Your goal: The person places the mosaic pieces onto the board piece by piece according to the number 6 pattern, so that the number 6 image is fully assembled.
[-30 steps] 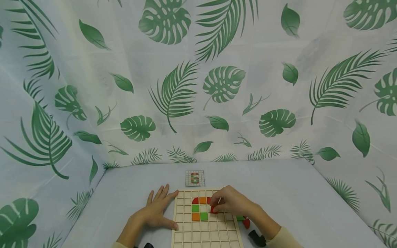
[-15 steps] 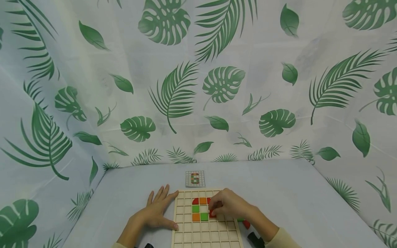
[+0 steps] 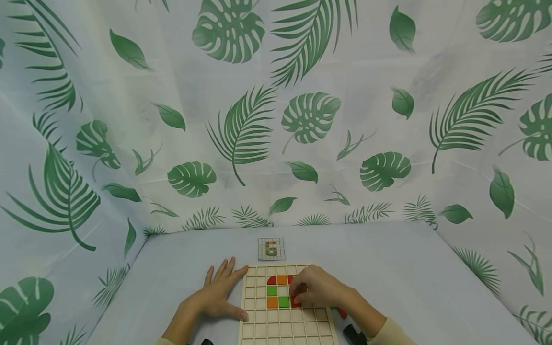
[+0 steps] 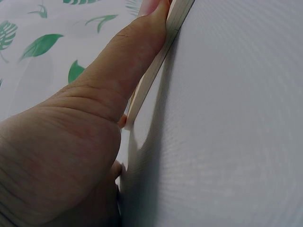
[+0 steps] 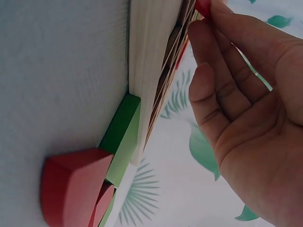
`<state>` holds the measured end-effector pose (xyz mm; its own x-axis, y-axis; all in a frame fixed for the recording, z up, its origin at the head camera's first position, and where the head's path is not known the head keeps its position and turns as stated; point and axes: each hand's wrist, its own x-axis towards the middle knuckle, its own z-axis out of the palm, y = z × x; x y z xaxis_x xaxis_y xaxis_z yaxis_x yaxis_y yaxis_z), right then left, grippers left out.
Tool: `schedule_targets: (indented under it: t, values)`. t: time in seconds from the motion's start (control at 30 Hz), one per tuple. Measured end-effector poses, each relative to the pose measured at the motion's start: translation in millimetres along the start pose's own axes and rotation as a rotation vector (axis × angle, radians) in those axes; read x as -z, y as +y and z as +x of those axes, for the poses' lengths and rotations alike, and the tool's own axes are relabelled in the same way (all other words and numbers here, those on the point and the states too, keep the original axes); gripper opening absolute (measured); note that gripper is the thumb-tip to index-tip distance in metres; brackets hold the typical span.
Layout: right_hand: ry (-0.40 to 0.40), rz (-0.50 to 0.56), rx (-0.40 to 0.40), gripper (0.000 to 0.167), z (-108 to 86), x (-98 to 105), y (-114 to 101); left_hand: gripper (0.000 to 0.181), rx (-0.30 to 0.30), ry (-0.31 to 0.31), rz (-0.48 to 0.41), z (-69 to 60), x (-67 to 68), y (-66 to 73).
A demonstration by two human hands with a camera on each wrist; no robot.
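A square wooden grid board (image 3: 261, 329) lies on the table. Some of its cells hold colored tiles: a rounded red tile (image 3: 271, 280), orange tiles (image 3: 282, 280) and green tiles (image 3: 272, 291). My right hand (image 3: 319, 287) pinches a red tile (image 3: 295, 301) at the cell right of the lower green one; the fingers partly cover it. In the right wrist view that red tile (image 5: 202, 6) shows between thumb and fingertip. My left hand (image 3: 219, 294) is spread at the board's left side, its thumb (image 4: 137, 45) against the wooden edge.
Behind the board lies a small card (image 3: 271, 249) printed with a grid and a colored figure. Loose red blocks (image 5: 71, 187) and green blocks (image 5: 120, 137) sit by the board's right edge. A leaf-printed cloth (image 3: 327, 191) walls the table in.
My right hand has shifted slightly toward me, bringing the red tile down to the cell beside the lower green tile. My left hand has stayed in place.
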<state>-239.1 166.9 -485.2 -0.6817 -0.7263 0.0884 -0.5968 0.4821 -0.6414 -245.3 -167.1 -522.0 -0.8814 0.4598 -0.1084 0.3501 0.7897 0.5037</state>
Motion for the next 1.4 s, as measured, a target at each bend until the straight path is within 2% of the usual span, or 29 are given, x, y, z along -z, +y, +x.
schedule_targets:
  t: [0.67, 0.93, 1.13, 1.4]
  values:
    - [-0.061, -0.077, -0.049, 0.018, -0.7, -3.2, 1.6, 0.125, 0.000, -0.008, 0.002, -1.0, -1.1, -0.5]
    - [-0.057, -0.184, 0.042, 0.019, -0.9, -1.8, 0.6, 0.126, 0.002, -0.014, -0.006, -0.4, -0.5, -1.1]
    - [-0.041, -0.261, 0.046, 0.018, -1.7, -1.3, -1.5, 0.127, 0.005, -0.014, 0.008, 1.4, -2.1, -4.7]
    - [-0.007, -0.212, 0.047, 0.017, -3.9, 2.2, 1.7, 0.126, 0.008, -0.017, 0.006, 2.4, -2.4, -6.1]
